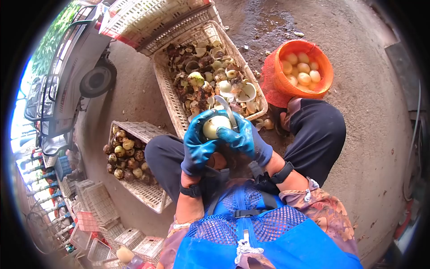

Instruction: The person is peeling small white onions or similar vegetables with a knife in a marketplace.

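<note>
Both hands wear blue gloves and meet in front of my lap. My left hand (pixel 195 142) is closed around a pale, round onion (pixel 217 127), cupping it from the left. My right hand (pixel 245 140) grips a knife with a curved blade (pixel 227 109), its thumb against the onion. The knife's handle is hidden in the glove. Just beyond my hands lies a long plastic crate (pixel 166 87) holding cut onion layers and brown skins (pixel 204 74). Brown-skinned onions (pixel 127 154) fill a tipped crate (pixel 154 197) at the left.
An orange bucket (pixel 281 87) with several pale, peeled onions (pixel 303 79) in liquid stands beyond my right knee. Another crate (pixel 152 20) is at the far end of the long one. A vehicle (pixel 74 67) stands at the left, with stacked crates (pixel 98 201) below it.
</note>
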Demonstrator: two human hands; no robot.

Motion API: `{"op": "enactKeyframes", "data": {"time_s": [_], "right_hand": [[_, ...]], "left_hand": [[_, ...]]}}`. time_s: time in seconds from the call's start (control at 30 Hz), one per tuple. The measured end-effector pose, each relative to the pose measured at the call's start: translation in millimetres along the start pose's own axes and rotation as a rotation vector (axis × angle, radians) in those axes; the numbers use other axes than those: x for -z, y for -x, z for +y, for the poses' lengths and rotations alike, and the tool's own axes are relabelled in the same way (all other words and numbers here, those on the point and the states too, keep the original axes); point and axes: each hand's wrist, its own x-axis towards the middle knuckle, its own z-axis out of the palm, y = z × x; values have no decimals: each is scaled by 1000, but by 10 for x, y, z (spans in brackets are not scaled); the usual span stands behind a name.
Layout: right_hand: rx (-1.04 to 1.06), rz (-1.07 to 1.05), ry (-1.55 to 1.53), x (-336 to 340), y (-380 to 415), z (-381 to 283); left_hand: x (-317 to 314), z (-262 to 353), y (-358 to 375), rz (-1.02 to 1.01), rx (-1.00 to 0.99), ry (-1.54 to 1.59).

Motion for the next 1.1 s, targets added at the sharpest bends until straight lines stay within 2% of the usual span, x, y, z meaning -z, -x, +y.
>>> {"op": "enactKeyframes", "data": {"time_s": [0.13,0.17,0.27,0.43,0.53,0.63,0.73,0.83,0.97,1.1], "right_hand": [[-10,-13,-74,-1,23,-90],[2,-13,-57,-1,33,-115],[73,3,-18,0,28,-94],[78,-26,31,-9,34,-226],[291,4,488,100,-23,-108],[527,34,970,185,-48,-77],[608,26,1083,159,-40,-14],[539,25,1199,153,-22,-18],[494,-23,1437,185,-22,-46],[382,-46,1578,193,-19,3]], "left_hand": [[-228,55,-43,142,-71,62],[-186,-9,-54,120,-87,78],[-146,31,-36,34,136,124],[-257,83,-41,45,92,92],[-163,-12,-27,96,84,192],[-95,-74,-34,227,59,62],[-124,17,-22,266,81,97],[-118,58,-40,269,203,164],[31,-193,-19,299,142,-17],[8,-94,-14,335,61,-211]]}}
